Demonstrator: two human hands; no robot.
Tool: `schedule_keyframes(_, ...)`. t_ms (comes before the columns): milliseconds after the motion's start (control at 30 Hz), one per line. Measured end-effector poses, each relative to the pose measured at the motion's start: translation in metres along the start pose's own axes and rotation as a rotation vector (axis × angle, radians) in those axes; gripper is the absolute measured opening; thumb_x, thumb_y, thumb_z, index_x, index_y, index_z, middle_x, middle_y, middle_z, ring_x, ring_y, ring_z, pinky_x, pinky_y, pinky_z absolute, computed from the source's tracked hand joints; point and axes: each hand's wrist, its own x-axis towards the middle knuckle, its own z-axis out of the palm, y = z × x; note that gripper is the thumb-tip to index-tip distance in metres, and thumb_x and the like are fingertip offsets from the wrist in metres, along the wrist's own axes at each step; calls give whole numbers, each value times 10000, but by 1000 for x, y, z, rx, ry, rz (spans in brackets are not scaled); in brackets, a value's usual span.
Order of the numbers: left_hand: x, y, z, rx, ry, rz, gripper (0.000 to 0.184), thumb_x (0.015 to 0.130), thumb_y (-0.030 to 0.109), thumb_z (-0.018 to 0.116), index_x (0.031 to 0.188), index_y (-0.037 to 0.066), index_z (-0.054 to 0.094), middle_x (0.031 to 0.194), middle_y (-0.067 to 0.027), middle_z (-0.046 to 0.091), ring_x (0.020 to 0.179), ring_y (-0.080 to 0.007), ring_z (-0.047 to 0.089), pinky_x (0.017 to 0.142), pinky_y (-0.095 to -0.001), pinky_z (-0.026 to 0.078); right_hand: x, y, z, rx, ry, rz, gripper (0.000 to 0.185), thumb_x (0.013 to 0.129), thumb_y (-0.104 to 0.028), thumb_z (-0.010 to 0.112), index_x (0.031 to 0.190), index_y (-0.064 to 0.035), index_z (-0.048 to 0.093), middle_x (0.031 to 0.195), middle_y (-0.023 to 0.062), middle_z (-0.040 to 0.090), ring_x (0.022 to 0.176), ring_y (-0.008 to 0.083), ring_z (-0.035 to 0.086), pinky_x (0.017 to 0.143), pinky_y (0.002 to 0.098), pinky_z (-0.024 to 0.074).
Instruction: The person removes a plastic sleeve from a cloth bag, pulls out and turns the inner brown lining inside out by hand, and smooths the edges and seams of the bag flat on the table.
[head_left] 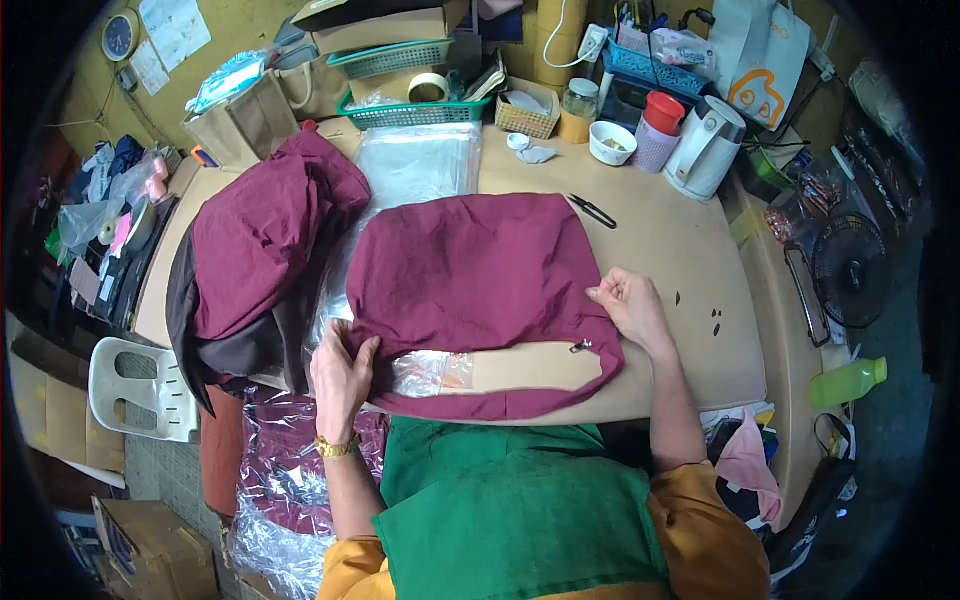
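Note:
A maroon fabric bag [470, 270] lies flat on the table before me, its long strap or handle band [490, 403] looping toward my body. My left hand [343, 375] is closed on the bag's lower left edge, thumb on top. At the right side, my right hand [632, 306] has its fingers pinched together on the bag's edge. A small metal zipper pull or clip [581, 347] sits near the lower right corner. Inside the loop, small clear plastic packets [430, 373] rest on the table. Black thread snips [593, 211] lie beyond the bag's upper right corner.
Heaped maroon and dark fabric [265, 240] covers the table's left side. Clear plastic sleeves [420, 160] lie behind the bag. Along the back stand a green basket [415, 113], a jar [579, 110], a white bowl [612, 145] and a kettle [705, 150]. Plastic-wrapped maroon goods [290, 450] sit below left.

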Motion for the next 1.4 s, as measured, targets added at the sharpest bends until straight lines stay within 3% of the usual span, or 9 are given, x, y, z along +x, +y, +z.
schedule_keyframes(133, -13, -21, -29, -358, -287, -191, 419, 756, 133, 834, 1017, 21, 526, 756, -20, 554, 694, -126, 527, 647, -291, 463, -1, 20, -42, -44, -159, 163, 233, 842, -188, 754, 811, -8, 609, 673, 77, 623, 646, 167, 613, 647, 346, 497)
schedule_keyframes(400, 91, 8, 31, -453, -261, 110, 722, 825, 257, 784, 1417, -5, 463, 1274, -154, 610, 1131, -246, 590, 928, -379, 483, 76, 15, -16, 271, 32, -91, 285, 873, -188, 730, 1043, 20, 635, 939, 109, 676, 844, 187, 649, 818, 311, 519)
schedule_keyframes(533, 118, 35, 59, -494, -326, 3, 204, 885, 136, 730, 983, -40, 700, 909, -28, 690, 829, -77, 583, 745, -257, 473, 95, 19, -22, -103, -108, 45, 249, 915, -187, 681, 1031, 33, 662, 883, 93, 706, 832, 159, 656, 788, 292, 519)
schedule_keyframes(700, 149, -18, 46, -1067, -89, 32, 206, 982, 223, 636, 837, 77, 642, 760, 27, 599, 747, -52, 515, 710, -214, 402, 98, 69, -60, 321, 233, 52, 213, 966, -185, 620, 1014, 12, 687, 916, 61, 720, 876, 128, 655, 815, 276, 505)
schedule_keyframes(900, 103, 60, 12, -618, -15, 280, 72, 940, 64, 645, 974, 7, 616, 916, -27, 629, 802, -100, 565, 735, -258, 465, 91, 105, -42, 689, -17, 211, 455, 1045, -337, 492, 1278, 42, 589, 1258, 103, 630, 1134, 152, 576, 1018, 295, 418)
schedule_keyframes(1033, 24, 108, 42, -191, -466, 591, 441, 815, 236, 755, 1173, 24, 606, 1200, -176, 629, 1154, -308, 601, 989, -434, 452, 99, 107, 0, 566, -196, 186, 529, 1047, -395, 452, 1291, 59, 571, 1320, 146, 604, 1151, 221, 581, 1045, 335, 406)
schedule_keyframes(1100, -5, 109, 60, 219, -419, 631, 680, 806, 350, 757, 1377, 82, 502, 1462, -209, 448, 1391, -386, 389, 1134, -559, 289, 105, 104, 12, 564, -243, 136, 531, 1042, -405, 451, 1287, 49, 579, 1330, 163, 606, 1165, 269, 587, 1053, 349, 402)
schedule_keyframes(1200, -10, 98, 73, 385, -466, 528, 903, 780, 416, 763, 1520, 126, 334, 1579, -193, 274, 1472, -391, 230, 1167, -611, 178, 127, 116, 28, -318, -132, -313, 465, 1048, -361, 431, 1282, 2, 606, 1309, 154, 621, 1124, 225, 600, 1031, 352, 424)
schedule_keyframes(1400, 0, 98, 55, 433, -329, 399, 1008, 741, 432, 795, 1549, 127, 274, 1612, -214, 171, 1496, -422, 122, 1137, -685, 134, 155, 69, -6, 344, -393, 138, 479, 1061, -413, 397, 1204, -40, 661, 1175, 77, 677, 1069, 167, 616, 961, 310, 447)
